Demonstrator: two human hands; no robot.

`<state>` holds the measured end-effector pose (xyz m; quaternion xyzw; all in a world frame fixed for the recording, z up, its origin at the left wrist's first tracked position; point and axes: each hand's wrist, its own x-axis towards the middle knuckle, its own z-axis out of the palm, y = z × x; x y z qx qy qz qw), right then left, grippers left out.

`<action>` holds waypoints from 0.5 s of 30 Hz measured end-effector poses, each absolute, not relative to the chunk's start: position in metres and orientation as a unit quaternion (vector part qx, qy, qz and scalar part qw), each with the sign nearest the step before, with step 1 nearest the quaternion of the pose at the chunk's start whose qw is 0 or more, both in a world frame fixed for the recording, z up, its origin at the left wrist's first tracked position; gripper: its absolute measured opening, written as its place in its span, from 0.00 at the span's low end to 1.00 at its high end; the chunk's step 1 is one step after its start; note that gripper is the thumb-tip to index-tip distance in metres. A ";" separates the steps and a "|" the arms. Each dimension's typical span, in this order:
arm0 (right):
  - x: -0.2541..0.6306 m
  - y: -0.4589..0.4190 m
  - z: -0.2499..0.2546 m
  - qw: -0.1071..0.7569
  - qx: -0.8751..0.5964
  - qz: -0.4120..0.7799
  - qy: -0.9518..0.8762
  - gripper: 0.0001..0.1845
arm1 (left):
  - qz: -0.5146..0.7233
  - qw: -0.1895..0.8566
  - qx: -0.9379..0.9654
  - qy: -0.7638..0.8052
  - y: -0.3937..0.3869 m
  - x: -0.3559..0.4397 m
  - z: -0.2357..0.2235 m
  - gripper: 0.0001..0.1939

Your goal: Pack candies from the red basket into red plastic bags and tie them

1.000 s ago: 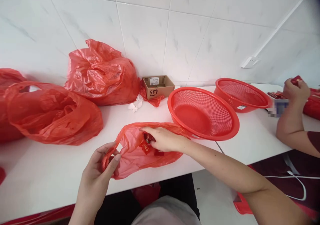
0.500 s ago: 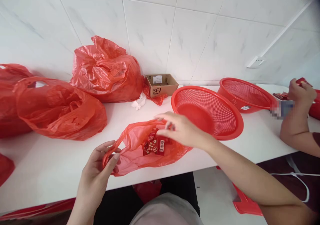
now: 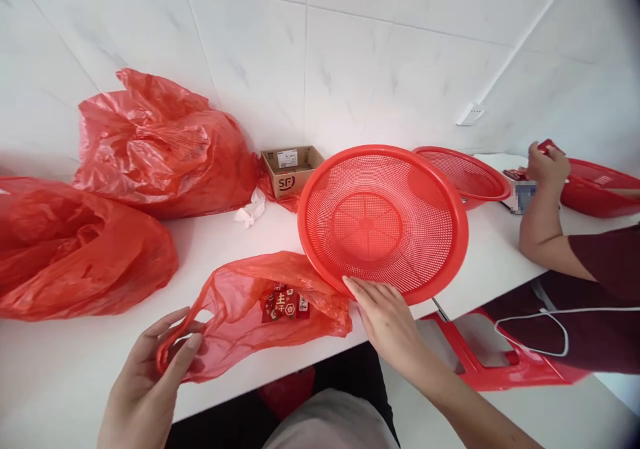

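Observation:
My left hand (image 3: 145, 382) pinches the gathered edge of a thin red plastic bag (image 3: 235, 342) lying on its side on the white table. Inside the bag are small red printed packets (image 3: 280, 304), seen through its mouth and film. My right hand (image 3: 393, 326) grips the near rim of a round red plastic basket (image 3: 367, 226), fingers over the edge and the thumb out of sight. The basket is tilted so that its perforated inside faces me, with nothing in it. Its near left rim overlaps the right part of the bag.
Bulging red bags (image 3: 165, 149) stand on the left by the tiled wall. A small cardboard box (image 3: 287, 184) and crumpled white tissue (image 3: 251, 208) lie behind the bag. A second red basket (image 3: 465, 172) is farther right, near a co-worker's arm (image 3: 545, 222). A red stool (image 3: 500, 359) stands below.
My right hand has left the bag's mouth and taken hold of the basket's rim. The basket is now tilted up toward me. My left hand still holds the bag. The view has shifted right.

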<state>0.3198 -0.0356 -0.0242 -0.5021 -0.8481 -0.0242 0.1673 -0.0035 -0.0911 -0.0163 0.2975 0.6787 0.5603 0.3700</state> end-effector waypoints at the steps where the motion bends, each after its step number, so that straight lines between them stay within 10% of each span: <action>1: 0.320 -0.032 -0.022 0.170 -0.500 -0.020 -0.849 0.30 | 0.562 0.370 0.296 0.678 -0.090 -0.002 -0.015 0.32; 10: 0.320 0.010 0.016 0.328 -0.474 -0.071 -0.814 0.19 | 0.536 0.365 0.309 0.696 -0.099 0.009 -0.004 0.42; 15: 0.304 -0.024 0.009 0.341 -0.432 0.035 -0.834 0.27 | 0.464 0.347 0.332 0.744 -0.114 0.007 -0.006 0.26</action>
